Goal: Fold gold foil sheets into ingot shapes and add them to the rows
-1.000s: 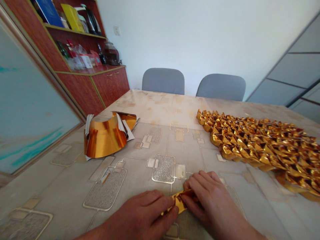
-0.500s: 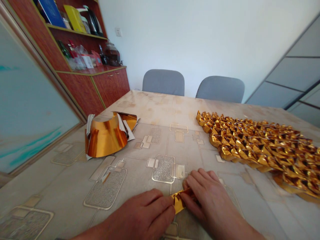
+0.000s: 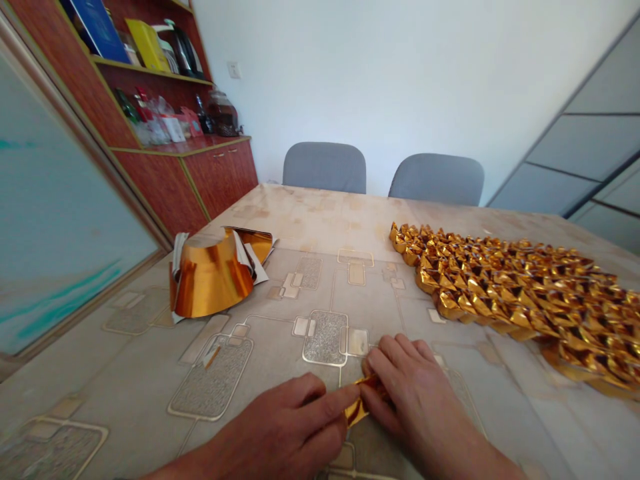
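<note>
Gold foil piece (image 3: pixel 355 412) sits right in the gap between the two hands, at or just above the surface (image 3: pixel 270 360); contact underneath is hidden.

Key relation: the foil lies off the tips of the left hand's (image 3: pixel 287 423) fingers, to their right, and runs in under the right hand (image 3: pixel 413 393). Neither hand is nearer, both touch it; the right covers more of it.

Long axis: best read is across the gap from hand to hand, slanted, left end closer to the person, right end farther away. Both ends are hidden by the hands, so I can't call which way it points beyond that. A dark crease shows on top, beside the right thumb.

Finger state: right fingers are together, curled over the foil with the thumb against its near side, so clamped on it. Left index is stretched out, tip on the foil close to the right thumb; other left fingers curl together below it. Left thumb isn't visible, so can't tell if that hand pinches or only presses.

Around: folded gold pieces (image 3: pixel 500 287) in rows, beyond and right of the right fingers, well apart. Curled gold sheets (image 3: pixel 214 280) beyond and left of the left fingers, also well apart.
</note>
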The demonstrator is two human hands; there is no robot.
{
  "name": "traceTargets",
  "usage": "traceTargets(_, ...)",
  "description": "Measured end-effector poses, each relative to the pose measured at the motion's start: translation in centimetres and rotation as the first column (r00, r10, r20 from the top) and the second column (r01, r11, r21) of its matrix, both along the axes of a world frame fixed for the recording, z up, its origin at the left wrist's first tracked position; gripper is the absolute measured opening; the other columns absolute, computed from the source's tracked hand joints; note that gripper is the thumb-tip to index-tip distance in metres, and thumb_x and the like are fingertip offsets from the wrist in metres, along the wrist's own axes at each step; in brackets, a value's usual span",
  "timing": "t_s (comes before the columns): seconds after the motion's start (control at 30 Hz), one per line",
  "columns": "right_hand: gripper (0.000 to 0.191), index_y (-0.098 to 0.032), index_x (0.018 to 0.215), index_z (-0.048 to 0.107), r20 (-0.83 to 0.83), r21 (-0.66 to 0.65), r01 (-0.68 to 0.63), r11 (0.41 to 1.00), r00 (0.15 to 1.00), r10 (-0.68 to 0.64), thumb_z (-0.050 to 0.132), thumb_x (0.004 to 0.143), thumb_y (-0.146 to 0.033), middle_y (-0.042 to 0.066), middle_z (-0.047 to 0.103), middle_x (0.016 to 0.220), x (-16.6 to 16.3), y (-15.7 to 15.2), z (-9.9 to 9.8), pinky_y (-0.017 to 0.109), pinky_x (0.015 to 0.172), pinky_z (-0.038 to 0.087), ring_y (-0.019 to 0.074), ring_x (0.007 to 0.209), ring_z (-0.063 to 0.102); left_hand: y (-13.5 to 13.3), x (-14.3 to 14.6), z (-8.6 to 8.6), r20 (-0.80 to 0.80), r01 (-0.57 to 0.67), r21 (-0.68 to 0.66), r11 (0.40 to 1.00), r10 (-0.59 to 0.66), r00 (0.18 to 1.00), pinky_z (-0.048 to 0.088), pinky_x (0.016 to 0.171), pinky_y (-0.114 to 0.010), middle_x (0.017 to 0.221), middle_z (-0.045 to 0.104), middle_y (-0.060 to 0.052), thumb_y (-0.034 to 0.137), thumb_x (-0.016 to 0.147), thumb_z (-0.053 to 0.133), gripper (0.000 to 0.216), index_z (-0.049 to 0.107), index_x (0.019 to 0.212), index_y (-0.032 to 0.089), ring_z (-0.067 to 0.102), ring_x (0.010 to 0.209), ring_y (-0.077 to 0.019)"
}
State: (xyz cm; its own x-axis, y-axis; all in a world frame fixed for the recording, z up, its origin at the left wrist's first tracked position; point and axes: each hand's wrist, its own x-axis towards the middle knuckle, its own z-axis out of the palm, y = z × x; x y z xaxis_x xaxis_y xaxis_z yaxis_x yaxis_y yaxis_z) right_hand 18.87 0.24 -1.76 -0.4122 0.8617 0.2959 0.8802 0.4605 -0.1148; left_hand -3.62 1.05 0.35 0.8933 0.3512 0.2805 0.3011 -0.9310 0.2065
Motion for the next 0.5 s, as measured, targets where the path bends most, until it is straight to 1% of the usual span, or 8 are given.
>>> traceTargets(0.07,0.012,-0.023,0.080,0.058,-0.019,-0.006,0.022,1.000,1.000,-0.022,0.069,0.078,-0.026,0.002,0.059,0.081,0.1,0.0,0.2,0.036,0.067,0.033,0.0249,0.077,0.054,0.1,0.0,-0.1,-0.006,0.007,-0.014,1.000,-0.007,1.000,0.052,0.079,-0.027,0.127,0.062,-0.009,0.010,0.095,0.046,0.030,0.055,0.122,0.018,0.059,0.090,-0.0171)
traceTargets(0.13,0.017,-0.023,0.083,0.058,-0.051,0.001,0.048,0.999,0.998,-0.047,0.073,0.076,-0.029,0.003,0.059,0.086,0.1,0.0,0.4,0.037,0.070,0.035,0.0258,0.081,0.054,0.2,0.1,-0.2,-0.008,0.009,-0.040,0.999,-0.010,1.000,0.052,0.079,-0.027,0.129,0.062,-0.009,0.010,0.094,0.044,0.032,0.054,0.123,0.019,0.059,0.091,-0.0173)
traceTargets(0.23,0.021,-0.023,0.081,0.058,-0.061,0.059,0.094,0.994,0.994,-0.090,0.075,0.075,-0.033,0.004,0.058,0.087,0.0,0.0,0.6,0.039,0.073,0.036,0.0269,0.083,0.054,0.4,0.0,-0.4,-0.001,0.018,-0.078,0.997,-0.018,1.000,0.052,0.078,-0.027,0.127,0.063,-0.007,0.010,0.093,0.044,0.038,0.051,0.128,0.022,0.059,0.090,-0.0173)
traceTargets(0.3,0.019,-0.023,0.079,0.057,-0.011,0.076,0.084,0.994,0.996,-0.083,0.073,0.078,-0.033,0.003,0.058,0.084,-0.1,-0.1,0.3,0.038,0.071,0.035,0.0265,0.080,0.054,0.5,-0.2,-0.6,-0.007,0.027,-0.087,0.996,-0.028,1.000,0.052,0.080,-0.028,0.126,0.064,-0.007,0.010,0.092,0.046,0.044,0.047,0.134,0.023,0.059,0.091,-0.0177)
traceTargets(0.4,0.014,-0.022,0.078,0.055,0.093,0.047,0.018,0.999,0.995,-0.022,0.067,0.084,-0.026,0.002,0.058,0.077,-0.3,-0.3,-0.2,0.036,0.066,0.035,0.0240,0.073,0.054,0.6,-0.4,-0.8,-0.006,0.039,-0.070,0.997,-0.039,0.999,0.050,0.084,-0.030,0.127,0.064,-0.006,0.012,0.092,0.046,0.049,0.043,0.140,0.026,0.059,0.095,-0.0182)
traceTargets(0.5,0.011,-0.022,0.080,0.054,0.117,0.038,0.034,0.999,0.992,-0.038,0.063,0.087,-0.024,0.002,0.059,0.078,-0.5,-0.6,-0.5,0.036,0.066,0.036,0.0236,0.072,0.054,0.5,-0.4,-0.7,-0.037,0.036,-0.031,0.999,-0.037,0.999,0.049,0.083,-0.032,0.130,0.063,-0.006,0.013,0.093,0.047,0.047,0.045,0.139,0.026,0.058,0.094,-0.0190)
